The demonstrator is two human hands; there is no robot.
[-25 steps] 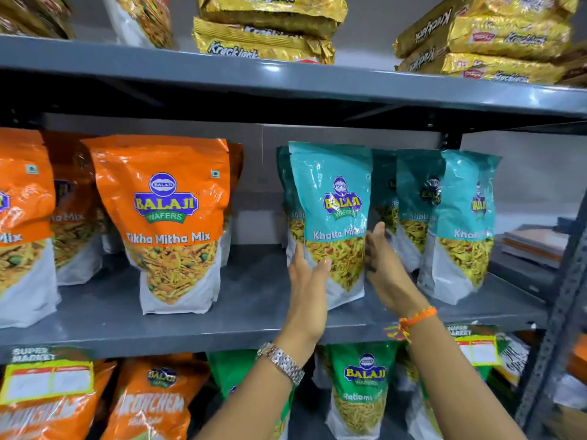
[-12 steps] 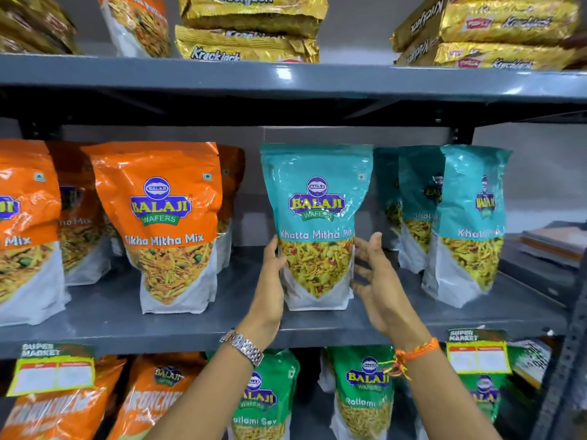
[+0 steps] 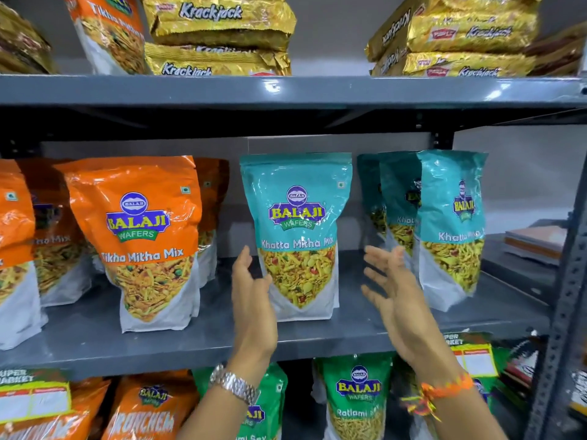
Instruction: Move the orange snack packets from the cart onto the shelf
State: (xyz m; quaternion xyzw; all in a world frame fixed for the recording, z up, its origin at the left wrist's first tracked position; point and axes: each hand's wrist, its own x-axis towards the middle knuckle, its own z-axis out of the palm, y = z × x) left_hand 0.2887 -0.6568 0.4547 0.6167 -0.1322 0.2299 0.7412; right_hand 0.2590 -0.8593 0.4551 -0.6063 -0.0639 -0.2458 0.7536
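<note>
Several orange Tikha Mitha Mix packets stand upright on the left half of the grey middle shelf (image 3: 95,341); the front orange packet (image 3: 139,239) faces me. A teal Khatta Mitha packet (image 3: 297,236) stands upright at the shelf's centre. My left hand (image 3: 251,300) is open just left of its lower edge, fingers apart, close to the packet without gripping it. My right hand (image 3: 394,296) is open to the right of it, clear of the packet. The cart is out of view.
More teal packets (image 3: 451,223) stand at the right of the same shelf. Gold Krackjack packs (image 3: 219,33) lie stacked on the shelf above. Green packets (image 3: 359,398) and orange packets (image 3: 146,408) fill the shelf below. A grey upright post (image 3: 568,296) borders the right side.
Both hands turned the teal packet to face front and stood it at the shelf's centre, then came off it and opened. The view moved closer.
</note>
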